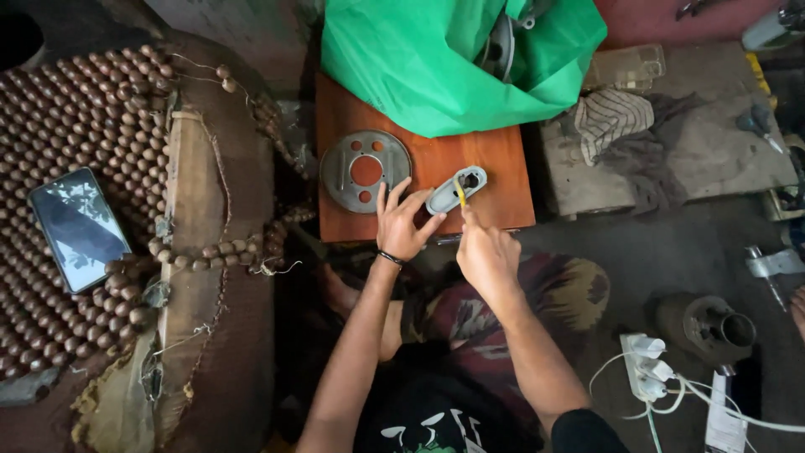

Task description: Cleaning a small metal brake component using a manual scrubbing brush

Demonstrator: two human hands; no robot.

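You are sitting low with your knees drawn up, so both hands are reaching forward to the near edge of the wooden surface [503,164], and that board is the landmark for everything here.

Your left hand [401,225] is lying open at the board's near edge, fingers spread, with the fingertips pressing on the near end of the grey oblong part [454,190]. Holding it flat that way is keeping the piece from sliding while the other hand is working on it.

Your right hand [485,256] is hovering just off the board's near edge, closed around a thin yellow tool [459,194], whose tip is pointing at the part near its round hole. How much of the tool is inside your fist, I cannot tell.

The grey oblong part is lying flat near the middle of the board's near half, angled, with its holed end pointing away from you.

On the board's left half, 1 round metal disc [366,170] with a large centre hole is resting flat, apart from the part, within reach.

At the board's far edge, a green plastic bag [436,63] is covering the back of it.

Well to the left of the board, a phone [78,226] is lying face up on a beaded seat mat [92,117]; to the right of the board and nearer you, a white power strip [644,367] is sitting on the floor.
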